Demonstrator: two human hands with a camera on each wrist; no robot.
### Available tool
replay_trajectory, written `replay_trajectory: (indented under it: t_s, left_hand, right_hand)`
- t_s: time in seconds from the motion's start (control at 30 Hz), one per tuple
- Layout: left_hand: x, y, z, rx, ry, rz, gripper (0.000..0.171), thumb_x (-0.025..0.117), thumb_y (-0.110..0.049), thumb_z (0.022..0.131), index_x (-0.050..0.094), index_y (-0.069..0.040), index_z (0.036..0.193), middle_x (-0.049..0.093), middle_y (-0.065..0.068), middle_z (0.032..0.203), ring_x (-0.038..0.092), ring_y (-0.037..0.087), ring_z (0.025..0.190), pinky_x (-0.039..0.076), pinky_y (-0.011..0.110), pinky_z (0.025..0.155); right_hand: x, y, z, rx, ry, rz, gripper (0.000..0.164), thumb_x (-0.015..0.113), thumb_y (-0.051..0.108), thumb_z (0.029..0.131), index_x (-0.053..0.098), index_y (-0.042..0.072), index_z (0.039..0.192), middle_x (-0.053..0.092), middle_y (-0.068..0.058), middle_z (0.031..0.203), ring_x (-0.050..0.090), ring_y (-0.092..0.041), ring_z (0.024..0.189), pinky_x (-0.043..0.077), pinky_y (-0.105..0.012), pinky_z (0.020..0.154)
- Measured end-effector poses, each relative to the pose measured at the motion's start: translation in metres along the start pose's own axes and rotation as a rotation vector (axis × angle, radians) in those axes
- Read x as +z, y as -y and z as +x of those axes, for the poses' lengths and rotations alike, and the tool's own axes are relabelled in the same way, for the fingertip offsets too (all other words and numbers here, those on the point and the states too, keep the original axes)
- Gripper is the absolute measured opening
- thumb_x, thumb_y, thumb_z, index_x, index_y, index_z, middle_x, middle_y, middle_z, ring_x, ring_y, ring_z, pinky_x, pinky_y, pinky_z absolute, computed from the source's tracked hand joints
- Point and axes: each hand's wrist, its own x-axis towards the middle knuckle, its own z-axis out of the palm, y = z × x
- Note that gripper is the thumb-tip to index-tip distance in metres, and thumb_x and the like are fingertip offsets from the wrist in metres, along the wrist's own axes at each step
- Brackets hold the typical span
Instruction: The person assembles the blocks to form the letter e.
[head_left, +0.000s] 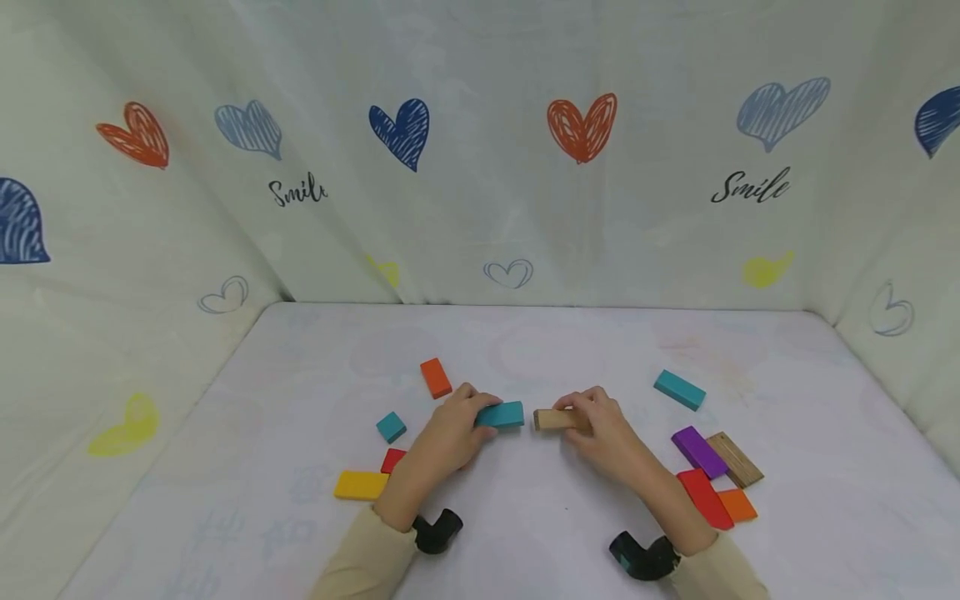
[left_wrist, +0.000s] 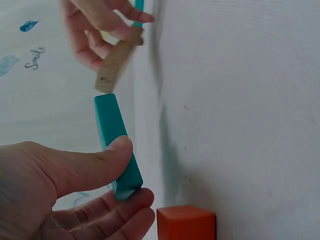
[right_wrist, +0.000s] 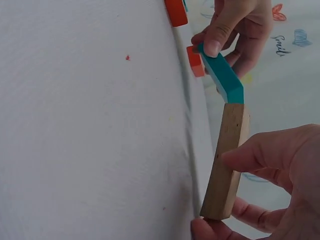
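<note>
My left hand [head_left: 450, 431] pinches a teal wooden block [head_left: 501, 415] between thumb and fingers, above the middle of the table. Facing it, my right hand [head_left: 606, 433] grips a natural wood block [head_left: 553, 420] by its far part. The two blocks point end to end, with a narrow gap between them in the head view. In the left wrist view the teal block [left_wrist: 111, 122] has its tip close to the wooden block [left_wrist: 116, 65]. Both blocks appear lifted off the white surface in the wrist views.
Left of the hands lie an orange block [head_left: 436, 378], a small teal block [head_left: 392, 427], a red block [head_left: 393, 460] and a yellow block [head_left: 361, 485]. On the right are teal [head_left: 679, 390], purple [head_left: 699, 451], wooden [head_left: 736, 459], red [head_left: 706, 499] and orange [head_left: 738, 505] blocks.
</note>
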Motion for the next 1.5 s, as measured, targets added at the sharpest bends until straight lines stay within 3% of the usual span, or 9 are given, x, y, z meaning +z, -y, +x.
replay_trajectory:
  t_s: [0.17,0.3,0.47,0.67,1.07,1.27,1.5]
  left_hand:
    - [0.008,-0.003,0.004,-0.022,-0.018,-0.03,0.037,0.068,-0.014,0.084,0.061,-0.012,0.12,0.054,0.009,0.104,0.057,0.02,0.093,0.05,0.035,0.087]
    - [0.013,-0.004,0.005,-0.04,-0.019,-0.021,0.038,0.069,-0.014,0.083,0.062,-0.012,0.12,0.053,0.009,0.104,0.059,0.021,0.093,0.05,0.036,0.087]
    - [0.014,-0.004,0.005,-0.083,-0.015,-0.012,0.038,0.07,-0.013,0.082,0.062,-0.012,0.12,0.053,0.009,0.103,0.056,0.02,0.091,0.05,0.037,0.087]
    - [0.015,-0.003,0.006,-0.121,0.008,-0.012,0.036,0.068,-0.012,0.083,0.062,-0.013,0.119,0.053,0.01,0.105,0.055,0.021,0.093,0.05,0.037,0.087]
    - [0.017,0.0,0.008,-0.119,0.018,-0.057,0.035,0.065,-0.01,0.086,0.062,-0.013,0.12,0.051,0.011,0.108,0.054,0.022,0.095,0.05,0.039,0.088]
    - [0.016,0.0,0.009,-0.134,0.011,-0.063,0.035,0.065,-0.011,0.086,0.062,-0.016,0.121,0.046,0.009,0.101,0.05,0.019,0.086,0.05,0.033,0.079]
    - [0.013,0.0,0.011,-0.14,0.052,-0.076,0.034,0.063,-0.011,0.087,0.062,-0.016,0.121,0.044,0.008,0.092,0.046,0.017,0.079,0.043,0.027,0.066]
  right_hand:
    - [0.005,-0.008,0.002,0.002,0.011,0.008,0.023,0.058,0.002,0.085,0.062,0.014,0.104,0.048,-0.008,0.093,0.045,-0.016,0.079,0.039,-0.026,0.067]
    - [0.004,-0.014,0.003,-0.012,0.013,0.031,0.023,0.058,0.005,0.087,0.061,0.011,0.109,0.047,-0.007,0.091,0.043,-0.014,0.077,0.037,-0.022,0.063]
    - [0.003,-0.02,0.003,-0.022,0.054,0.053,0.031,0.065,0.008,0.084,0.059,0.005,0.114,0.046,-0.007,0.093,0.042,-0.014,0.077,0.037,-0.02,0.062]
    - [0.004,-0.021,0.001,0.0,0.051,0.034,0.028,0.064,0.005,0.085,0.06,0.005,0.113,0.044,-0.008,0.094,0.042,-0.014,0.077,0.036,-0.02,0.062]
    - [0.007,-0.023,0.002,0.006,0.047,0.011,0.029,0.064,0.01,0.087,0.061,0.007,0.116,0.044,-0.008,0.095,0.04,-0.013,0.076,0.035,-0.02,0.06]
    - [0.005,-0.021,0.004,-0.02,0.028,-0.001,0.028,0.063,0.01,0.087,0.062,0.007,0.115,0.045,-0.008,0.095,0.041,-0.013,0.074,0.035,-0.021,0.06]
    - [0.002,-0.019,0.004,-0.012,0.036,-0.015,0.027,0.061,0.011,0.088,0.062,0.008,0.115,0.045,-0.008,0.095,0.041,-0.013,0.074,0.035,-0.021,0.061]
